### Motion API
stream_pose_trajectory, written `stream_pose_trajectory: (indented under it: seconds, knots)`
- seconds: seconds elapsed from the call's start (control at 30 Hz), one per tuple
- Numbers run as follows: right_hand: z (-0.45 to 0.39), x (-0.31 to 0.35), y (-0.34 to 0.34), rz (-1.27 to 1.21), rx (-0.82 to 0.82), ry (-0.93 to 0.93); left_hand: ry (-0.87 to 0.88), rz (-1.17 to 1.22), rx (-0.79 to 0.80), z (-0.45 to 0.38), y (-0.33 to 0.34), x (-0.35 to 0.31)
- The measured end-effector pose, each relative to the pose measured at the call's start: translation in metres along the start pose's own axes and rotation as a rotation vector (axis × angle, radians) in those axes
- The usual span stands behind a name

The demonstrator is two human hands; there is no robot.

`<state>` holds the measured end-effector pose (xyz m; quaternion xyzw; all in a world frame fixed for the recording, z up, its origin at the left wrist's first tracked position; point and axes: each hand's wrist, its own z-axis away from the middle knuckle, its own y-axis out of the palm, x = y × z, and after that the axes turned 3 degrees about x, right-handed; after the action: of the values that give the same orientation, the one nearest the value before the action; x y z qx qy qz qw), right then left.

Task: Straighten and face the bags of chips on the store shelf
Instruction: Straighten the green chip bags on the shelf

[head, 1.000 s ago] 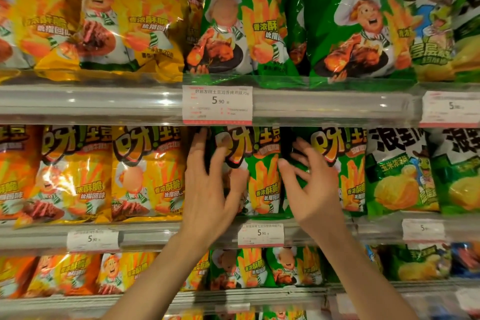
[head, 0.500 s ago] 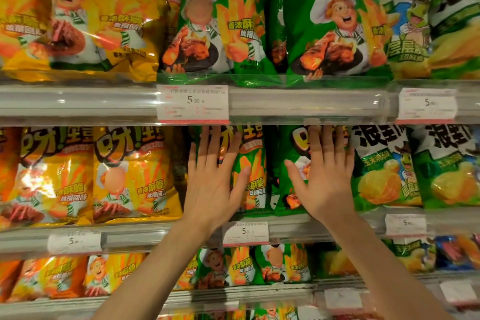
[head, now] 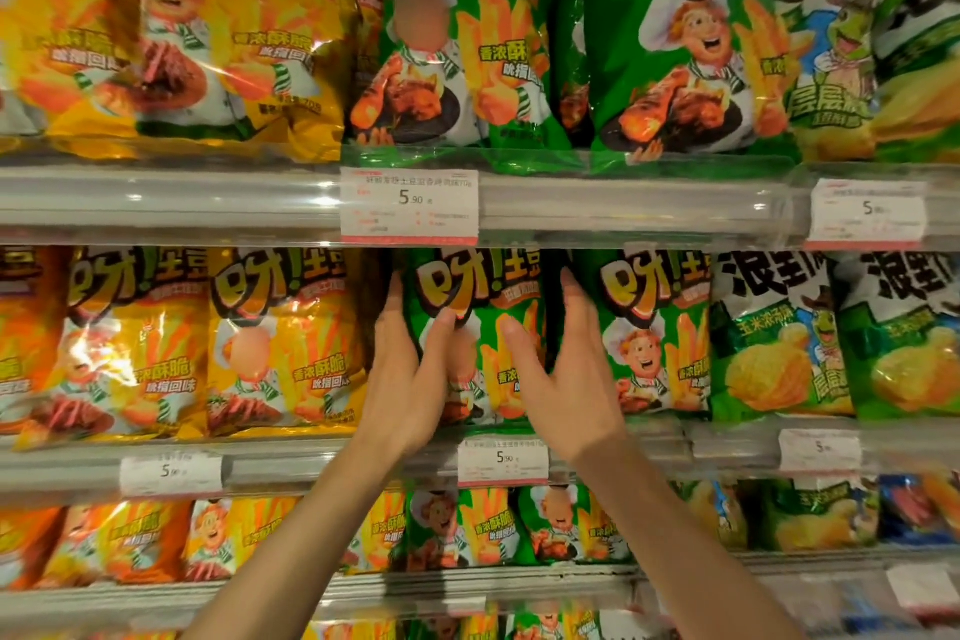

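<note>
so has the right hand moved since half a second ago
Yes. The right hand has shifted left, from flat on the right green chip bag to the gap beside the left green chip bag, judged against the mid-shelf price tag.

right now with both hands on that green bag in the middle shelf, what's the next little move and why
Probably ease the green bag square and upright. The left hand holds its left edge, thumb on the front; the right hand holds its right edge, beside the neighbouring green bag. It already faces forward.
</note>
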<state>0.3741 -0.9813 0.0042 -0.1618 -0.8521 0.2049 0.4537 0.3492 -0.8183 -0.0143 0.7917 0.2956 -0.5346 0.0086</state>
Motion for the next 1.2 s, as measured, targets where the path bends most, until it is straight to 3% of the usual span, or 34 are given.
stream_pose_trajectory:
  seconds: [0.1,0.4,0.73,1.03,1.2]
  knots:
    - [-0.012,-0.001,0.020,-0.195,0.105,0.167,-0.091,0.064,0.079,-0.007,-0.001,0.001]
    - [-0.021,-0.015,0.024,-0.358,0.076,0.244,-0.131,0.082,0.127,-0.009,0.003,0.002]
    - [0.005,-0.006,0.008,-0.400,0.040,0.252,-0.093,0.116,0.175,0.015,-0.036,0.000]
    - [0.090,0.000,0.005,-0.175,-0.089,0.273,-0.021,0.128,0.298,0.061,-0.101,0.022]
    - [0.123,0.000,0.021,-0.198,-0.013,0.349,-0.079,0.154,0.236,0.085,-0.124,0.042]
